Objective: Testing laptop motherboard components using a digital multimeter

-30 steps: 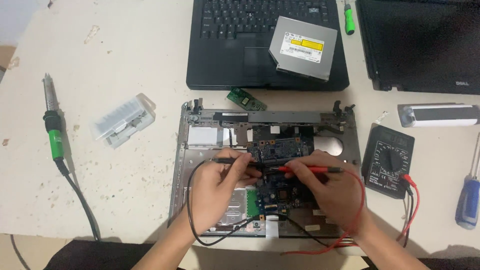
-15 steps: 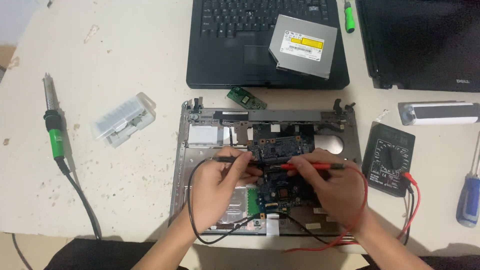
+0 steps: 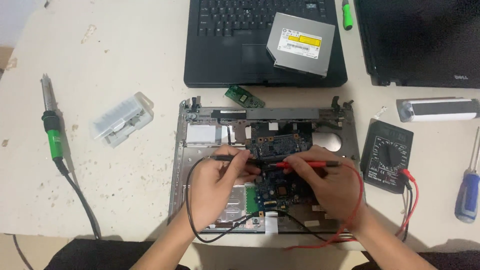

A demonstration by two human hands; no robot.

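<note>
Black probe pinched in left hand, red probe pinched in right hand; tips meet on blue circuit board, centre of opened laptop chassis. Multimeter right.

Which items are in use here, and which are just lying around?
In use: left hand with black probe; right hand with red probe; circuit board; multimeter.
Lying about: soldering iron, optical drive, blue screwdriver, clear plastic case.

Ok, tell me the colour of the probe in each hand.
Left hand holds the black probe; right hand holds the red probe. Head view shows both.
</note>
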